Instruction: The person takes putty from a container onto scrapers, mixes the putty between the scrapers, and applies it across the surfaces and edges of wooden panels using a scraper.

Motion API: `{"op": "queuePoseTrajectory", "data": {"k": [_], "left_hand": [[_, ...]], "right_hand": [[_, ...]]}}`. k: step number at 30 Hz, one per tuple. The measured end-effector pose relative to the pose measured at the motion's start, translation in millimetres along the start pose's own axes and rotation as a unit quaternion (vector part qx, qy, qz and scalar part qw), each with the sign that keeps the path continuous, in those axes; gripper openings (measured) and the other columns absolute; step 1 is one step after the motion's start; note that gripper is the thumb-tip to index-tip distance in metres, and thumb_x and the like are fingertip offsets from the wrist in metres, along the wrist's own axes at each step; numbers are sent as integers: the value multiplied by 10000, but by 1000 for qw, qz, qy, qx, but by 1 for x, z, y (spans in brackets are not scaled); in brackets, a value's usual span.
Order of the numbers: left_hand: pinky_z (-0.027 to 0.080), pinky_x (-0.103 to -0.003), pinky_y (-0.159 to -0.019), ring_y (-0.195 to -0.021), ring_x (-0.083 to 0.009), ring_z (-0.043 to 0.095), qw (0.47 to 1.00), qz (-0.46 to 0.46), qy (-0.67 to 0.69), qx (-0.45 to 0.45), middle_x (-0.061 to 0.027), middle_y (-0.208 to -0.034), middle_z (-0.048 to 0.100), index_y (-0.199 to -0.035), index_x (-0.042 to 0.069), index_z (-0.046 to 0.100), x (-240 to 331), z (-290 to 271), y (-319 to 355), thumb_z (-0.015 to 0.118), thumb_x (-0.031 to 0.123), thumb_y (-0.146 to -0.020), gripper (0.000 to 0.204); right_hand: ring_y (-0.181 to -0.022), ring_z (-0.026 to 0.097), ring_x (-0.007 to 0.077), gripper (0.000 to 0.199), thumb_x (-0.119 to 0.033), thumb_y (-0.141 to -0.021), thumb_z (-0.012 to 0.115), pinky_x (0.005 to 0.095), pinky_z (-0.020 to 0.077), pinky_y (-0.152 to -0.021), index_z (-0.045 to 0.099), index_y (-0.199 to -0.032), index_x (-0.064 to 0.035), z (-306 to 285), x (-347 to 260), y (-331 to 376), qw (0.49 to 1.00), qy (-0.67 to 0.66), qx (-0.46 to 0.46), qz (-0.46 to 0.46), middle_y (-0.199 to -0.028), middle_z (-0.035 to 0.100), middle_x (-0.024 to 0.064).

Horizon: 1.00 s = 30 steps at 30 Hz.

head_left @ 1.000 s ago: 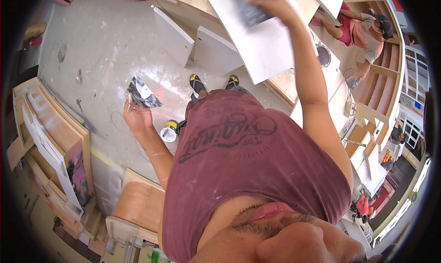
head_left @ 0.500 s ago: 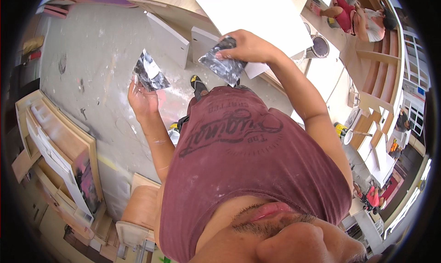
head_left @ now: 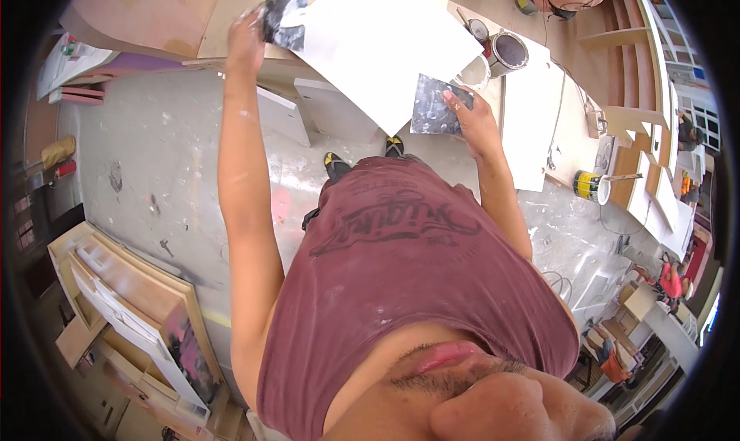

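Note:
My left hand (head_left: 246,46) is stretched out to the far left corner of a white board (head_left: 378,36). It grips a thin, dark, square putty spreader (head_left: 273,26) smeared with white paste, which lies against or just over the board's left edge. Nearer to me, my right hand (head_left: 479,126) pinches a second dark putty spreader (head_left: 432,111) between thumb and fingers, beside the board's right edge. White smears coat this one too. The board rests on a wooden bench top (head_left: 223,26), with one corner pointing at me.
Right of the board stand an open can of grey paint or filler (head_left: 509,52), a smaller can (head_left: 478,29) and a whitish tub (head_left: 473,74). White panels (head_left: 336,108) lean under the bench. A yellow-and-black can (head_left: 590,185) stands farther right, and stacked wooden panels (head_left: 139,318) at lower left.
My left hand has reached forward with its spreader, from above the floor to the board's left corner. My right hand has moved right and nearer to me, its spreader now turned flatter to view.

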State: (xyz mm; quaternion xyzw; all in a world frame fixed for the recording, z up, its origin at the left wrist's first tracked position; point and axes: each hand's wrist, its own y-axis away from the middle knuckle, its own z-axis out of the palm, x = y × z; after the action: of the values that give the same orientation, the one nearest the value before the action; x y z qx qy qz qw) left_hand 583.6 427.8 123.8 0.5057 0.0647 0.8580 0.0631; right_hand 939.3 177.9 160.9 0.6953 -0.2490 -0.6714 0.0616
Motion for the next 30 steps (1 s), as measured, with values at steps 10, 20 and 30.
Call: {"op": "queuePoseTrajectory", "data": {"k": [10, 20, 30], "left_hand": [[497, -340, -855, -988, -210, 621, 990, -102, -75, 64, -121, -1090, 619, -1137, -26, 545, -23, 32, 1, 500, 66, -921, 240], [496, -372, -913, -1029, -239, 626, 987, -48, 128, 83, -143, -1113, 624, -1151, -41, 524, -61, 2, 123, 454, 63, -938, 247], [513, -389, -874, -974, -244, 631, 959, -4, 187, 214, -119, -1023, 622, -1025, -2, 533, -73, 10, 192, 433, 95, -958, 154]], "right_hand": [[-968, 590, 139, 452, -208, -896, 682, 274, 447, -881, 530, -1218, 70, -8, 16, -2, 998, -35, 50, 20, -1031, 653, 87], [-904, 617, 147, 356, -171, -891, 675, 275, 487, -799, 583, -1156, 49, -49, 9, -19, 997, -46, 57, 31, -991, 658, 92], [-873, 626, 152, 432, -241, -856, 716, 287, 493, -809, 586, -1140, 58, -36, -27, -122, 995, 74, -47, -39, -991, 662, 105]]}}
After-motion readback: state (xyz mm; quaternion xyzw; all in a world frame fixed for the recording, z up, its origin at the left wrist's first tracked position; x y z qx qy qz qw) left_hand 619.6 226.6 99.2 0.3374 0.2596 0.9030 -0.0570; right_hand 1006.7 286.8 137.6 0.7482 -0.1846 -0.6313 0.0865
